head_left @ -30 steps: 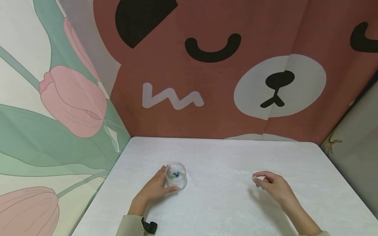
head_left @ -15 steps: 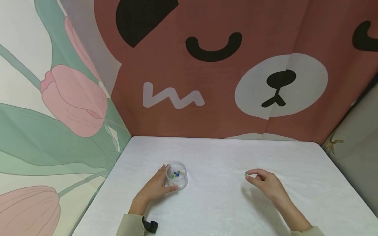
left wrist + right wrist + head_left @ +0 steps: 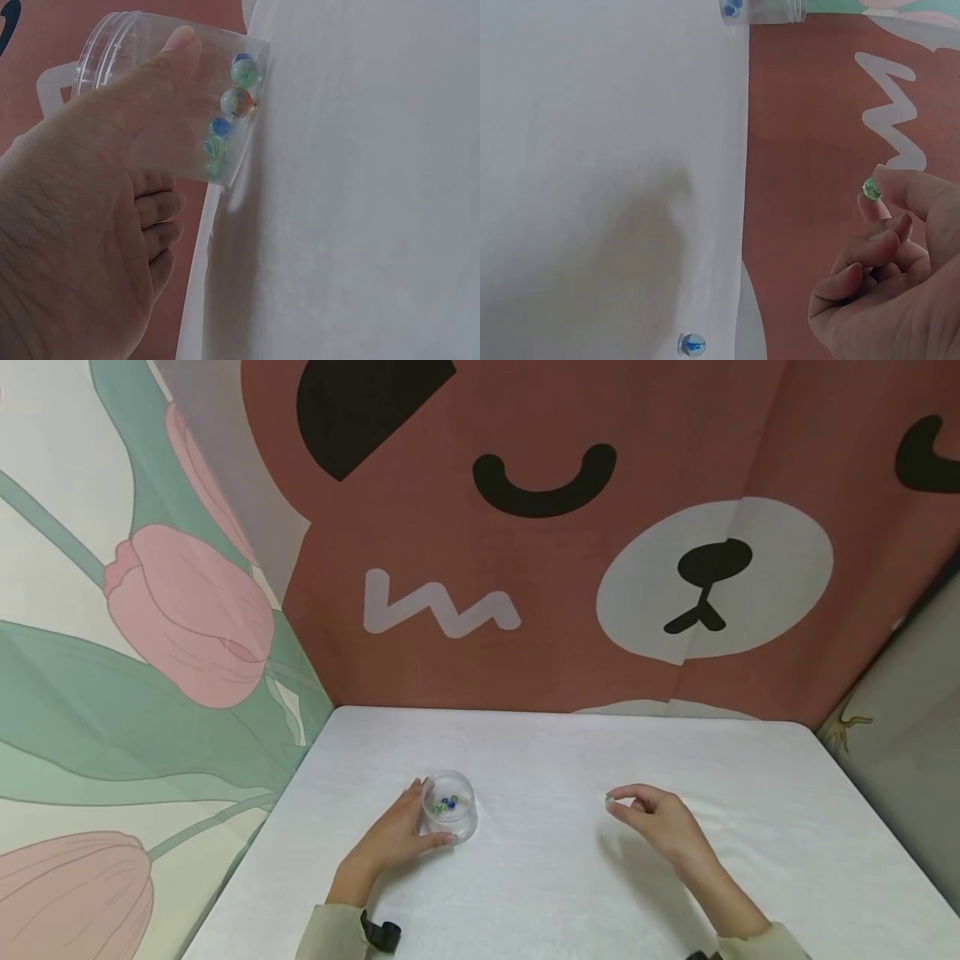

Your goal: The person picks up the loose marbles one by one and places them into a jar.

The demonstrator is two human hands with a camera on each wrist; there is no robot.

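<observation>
A clear plastic jar [image 3: 465, 832] stands upright on the white table, left of centre. My left hand [image 3: 385, 837] holds it from the left, thumb on the near side and fingers round the back. Several glass marbles [image 3: 238, 101], green, blue and one with orange, lie on the jar's bottom. To the right, above the tabletop, my right hand [image 3: 663, 828] pinches a green marble [image 3: 871, 189] between thumb and index finger. A clear marble with a blue core [image 3: 694, 345] rests on the table in the right wrist view; the head view does not show it.
The white table [image 3: 540, 893] meets a brown hanging cloth with a bear's face [image 3: 555, 660] at its back edge. A flower-patterned cloth [image 3: 187, 618] borders the left side, a greyish one [image 3: 907, 760] the right.
My right hand has moved left, carrying the green marble towards the jar. The left hand and the jar have stayed in place.
</observation>
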